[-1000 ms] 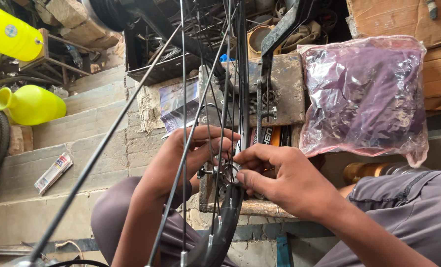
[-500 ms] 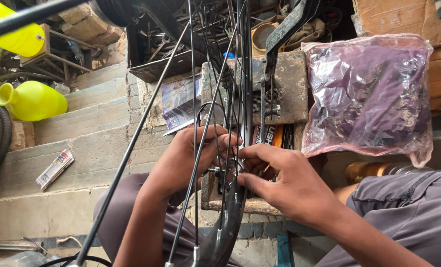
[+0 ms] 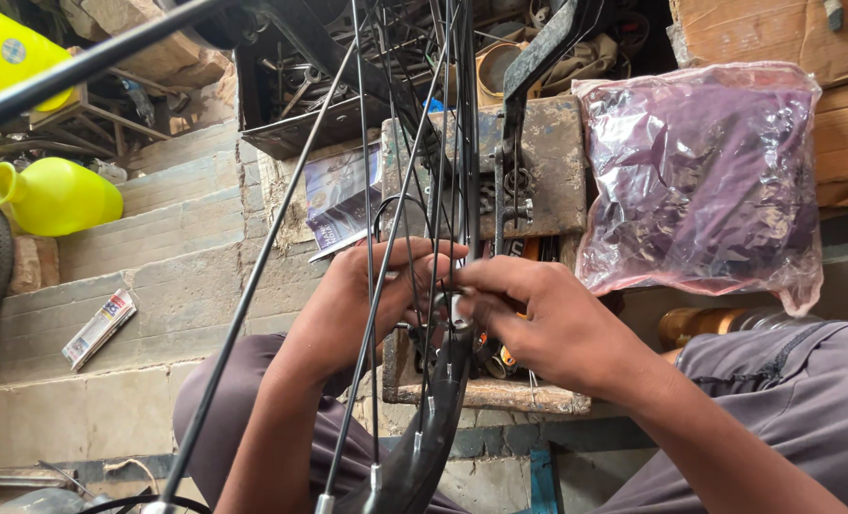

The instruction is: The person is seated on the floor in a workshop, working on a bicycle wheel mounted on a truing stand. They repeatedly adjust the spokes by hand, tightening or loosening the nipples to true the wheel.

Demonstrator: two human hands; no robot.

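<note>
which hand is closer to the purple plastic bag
Right. The right hand sits just left of and below the purple bag, close to its lower corner. The left hand is farther left, beyond the wheel spokes.

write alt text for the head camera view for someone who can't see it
Two bare hands meet at the rim of a spoked bicycle wheel: the left hand and right hand pinch at a spoke where it meets the rim. Behind are a purple-tinted plastic bag, a yellow plastic bottle, brick steps and a cluttered tool tray.
</note>
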